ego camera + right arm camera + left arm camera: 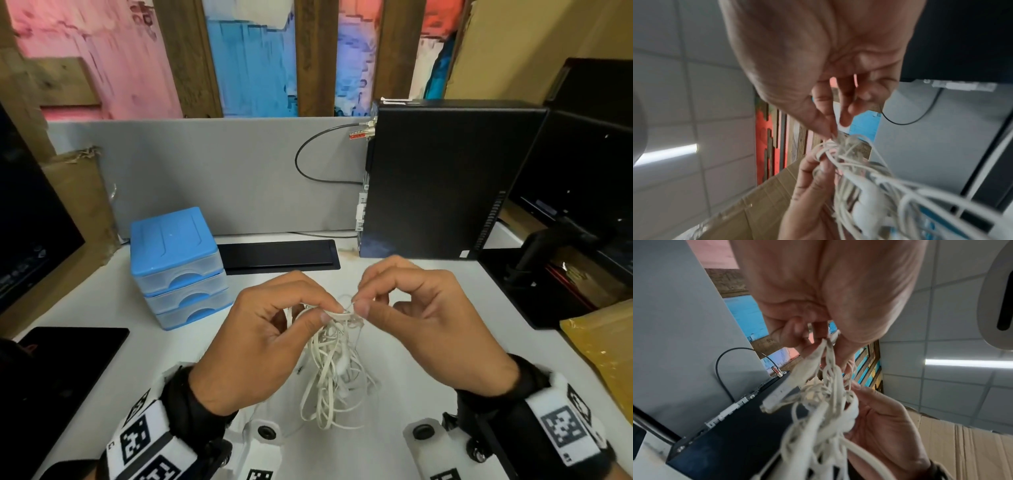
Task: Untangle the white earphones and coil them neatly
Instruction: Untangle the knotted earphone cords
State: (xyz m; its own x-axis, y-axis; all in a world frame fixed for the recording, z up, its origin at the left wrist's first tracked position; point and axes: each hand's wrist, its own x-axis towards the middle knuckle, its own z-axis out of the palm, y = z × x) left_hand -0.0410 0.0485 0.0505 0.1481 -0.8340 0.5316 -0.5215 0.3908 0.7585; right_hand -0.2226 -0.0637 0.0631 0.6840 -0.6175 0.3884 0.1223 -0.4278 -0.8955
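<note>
Left hand (270, 329) pinches top of tangled white earphone cable bundle (334, 370); right hand (421, 315) pinches thin strand at same knot — bundle hangs above white desk (191, 342). Blue three-drawer plastic organiser (178, 267) behind-left — drawers closed, contents unclear.

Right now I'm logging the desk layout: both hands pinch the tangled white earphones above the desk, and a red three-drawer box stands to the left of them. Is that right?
Nearly. The drawer box is blue, not red, as the head view shows. The rest holds: the left hand and right hand both pinch the tangled white earphones above the desk.
</note>
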